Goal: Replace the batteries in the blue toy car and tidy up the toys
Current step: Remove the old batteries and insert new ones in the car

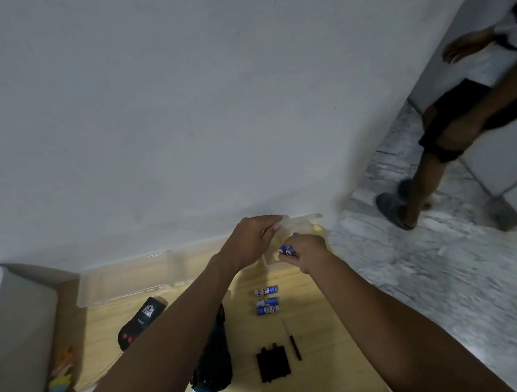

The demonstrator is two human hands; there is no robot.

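The blue toy car [212, 361] lies belly-up on the wooden desk [336, 381], near its front edge and partly under my left forearm, its underside dark. Just to its right sit the black battery cover [273, 363] and, beside that, a thin screwdriver [292, 340]. Farther back, three blue batteries [267, 301] lie side by side on the wood. My right hand [304, 250] is up near the back right corner of the desk, fingers curled round a small bunch of blue batteries [287, 247], their metal ends showing. My left hand [251, 238] is just beside it, fingers and thumb pinching the rim of a small clear plastic box [304, 222] that stands against the wall. A long clear tray [129, 277] runs along the back edge to the left. A black remote control [142, 322] lies toward the left side of the desk. Off the left edge, some pale, colourful soft toys [59, 373] sit low down. On the marble floor to the right, another person [459, 121] is walking in dark shorts and grey slippers.
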